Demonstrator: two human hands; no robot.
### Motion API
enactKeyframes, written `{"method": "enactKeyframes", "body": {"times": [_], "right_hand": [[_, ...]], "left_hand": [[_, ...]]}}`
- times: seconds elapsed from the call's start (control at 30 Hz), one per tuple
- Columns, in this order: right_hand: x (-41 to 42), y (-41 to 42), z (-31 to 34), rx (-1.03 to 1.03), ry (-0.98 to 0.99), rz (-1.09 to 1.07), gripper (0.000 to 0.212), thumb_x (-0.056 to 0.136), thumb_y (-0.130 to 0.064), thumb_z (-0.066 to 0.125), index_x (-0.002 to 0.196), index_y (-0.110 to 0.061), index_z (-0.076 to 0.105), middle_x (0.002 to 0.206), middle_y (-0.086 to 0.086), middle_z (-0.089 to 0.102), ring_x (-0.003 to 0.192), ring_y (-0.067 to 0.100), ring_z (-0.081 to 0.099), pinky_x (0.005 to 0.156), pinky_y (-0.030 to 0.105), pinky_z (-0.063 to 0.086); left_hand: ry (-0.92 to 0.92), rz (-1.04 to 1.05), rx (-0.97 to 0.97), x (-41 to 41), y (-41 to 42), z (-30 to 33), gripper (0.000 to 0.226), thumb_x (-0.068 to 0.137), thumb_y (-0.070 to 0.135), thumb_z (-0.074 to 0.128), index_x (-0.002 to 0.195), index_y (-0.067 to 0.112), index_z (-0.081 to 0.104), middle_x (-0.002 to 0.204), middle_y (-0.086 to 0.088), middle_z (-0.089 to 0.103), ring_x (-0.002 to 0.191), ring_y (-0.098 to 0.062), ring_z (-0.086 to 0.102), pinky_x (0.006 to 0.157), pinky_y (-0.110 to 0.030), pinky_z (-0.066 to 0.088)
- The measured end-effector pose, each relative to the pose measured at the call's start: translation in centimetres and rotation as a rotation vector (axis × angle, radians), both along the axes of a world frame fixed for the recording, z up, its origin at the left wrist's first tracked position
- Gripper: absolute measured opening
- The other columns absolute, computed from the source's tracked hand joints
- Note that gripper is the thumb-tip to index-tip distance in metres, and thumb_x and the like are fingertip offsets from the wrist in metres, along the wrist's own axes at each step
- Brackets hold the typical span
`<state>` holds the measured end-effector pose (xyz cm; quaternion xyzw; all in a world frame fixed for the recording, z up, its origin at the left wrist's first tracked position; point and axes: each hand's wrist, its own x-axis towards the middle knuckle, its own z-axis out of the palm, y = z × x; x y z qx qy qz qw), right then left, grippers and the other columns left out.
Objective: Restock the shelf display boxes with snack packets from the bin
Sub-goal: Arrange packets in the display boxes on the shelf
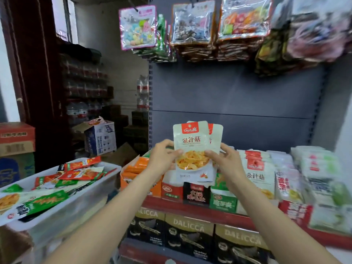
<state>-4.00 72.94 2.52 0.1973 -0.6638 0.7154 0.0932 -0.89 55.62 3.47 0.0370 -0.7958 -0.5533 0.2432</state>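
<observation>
Both hands hold up a small stack of white snack packets (192, 143) with red tops and a picture of yellow strips, in front of the shelf. My left hand (163, 155) grips the stack's left edge, thumb on the front. My right hand (222, 159) grips its right edge the same way. Below them stand display boxes: an orange one (137, 180), a red one (172, 190), a black one (196, 195) and a green one (223, 201). To the right, matching white packets (257, 168) stand in a row. The clear plastic bin (72, 202) at the left holds mixed red, green and white packets.
Candy bags (192, 25) hang from hooks above the grey back panel. Gold and black DALICCA cartons (188, 235) fill the lower shelf. Cardboard boxes (17, 138) and stacked water bottles (80, 109) sit behind the bin at the left.
</observation>
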Motion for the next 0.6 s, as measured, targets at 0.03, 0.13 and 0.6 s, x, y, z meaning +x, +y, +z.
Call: {"method": "enactKeyframes", "body": {"times": [0.03,0.13,0.6], "right_hand": [[-0.1,1.2,0.0,0.018,0.016,-0.020,0.019,0.089,-0.006,0.061,0.103,-0.019,0.064,0.092,-0.006,0.071,0.076,0.003,0.069,0.054,0.015,0.050],[-0.6,5.5,0.3,0.071,0.068,-0.106,0.022,0.091,-0.005,0.057,0.111,-0.013,0.057,0.096,-0.004,0.067,0.078,0.000,0.066,0.056,0.013,0.051],[-4.3,16.0,-1.6,0.196,0.066,-0.322,0.023,0.087,-0.001,0.060,0.106,-0.012,0.062,0.113,0.014,0.065,0.098,0.023,0.066,0.080,0.037,0.057]], "left_hand": [[0.001,-0.033,-0.006,-0.5,1.2,-0.1,0.009,0.088,0.015,0.065,0.091,0.015,0.056,0.099,-0.007,0.069,0.083,-0.017,0.067,0.070,-0.039,0.059],[0.012,-0.134,-0.014,-2.1,5.5,-0.2,0.010,0.090,0.015,0.061,0.090,0.015,0.051,0.102,-0.007,0.069,0.083,-0.017,0.067,0.067,-0.034,0.058],[0.145,-0.141,-0.295,-6.6,16.1,-2.5,0.019,0.087,0.020,0.065,0.096,0.011,0.052,0.083,0.006,0.063,0.072,-0.003,0.056,0.050,-0.008,0.041]]}}
